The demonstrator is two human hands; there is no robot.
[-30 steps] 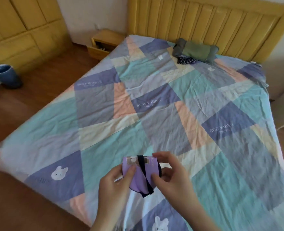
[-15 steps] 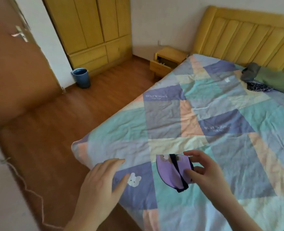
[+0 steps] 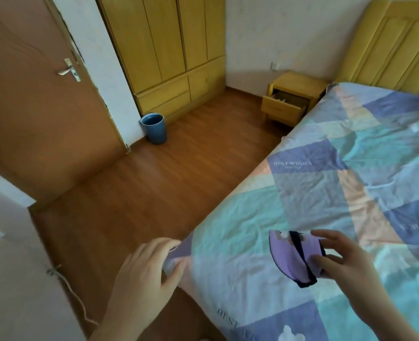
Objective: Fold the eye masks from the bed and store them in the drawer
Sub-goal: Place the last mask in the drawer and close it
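Lilac fabric eye mask with a black strap [image 3: 293, 260], folded in half, hangs pinched between the thumb and fingers of the right hand [image 3: 346, 262], above the patchwork bedspread of teal, blue and peach squares [image 3: 326, 193] near the bed's foot corner. The left hand [image 3: 144, 274] holds nothing; its fingers are spread and rest on that corner of the bedspread, where the cloth drops toward the brown wooden floor [image 3: 154, 193].

Judging by the doubled-over mask, folding looks finished for this one, and the step in hand is carrying it to storage. A yellow wooden bedside cabinet [image 3: 294, 94] stands against the far wall beside the head of the bed, and its pulled-out drawer [image 3: 283, 108] is well apart from the mask. The next move calls for walking along the bed's side while keeping the pinch firm so the fold does not spring open, then laying the mask into the drawer.
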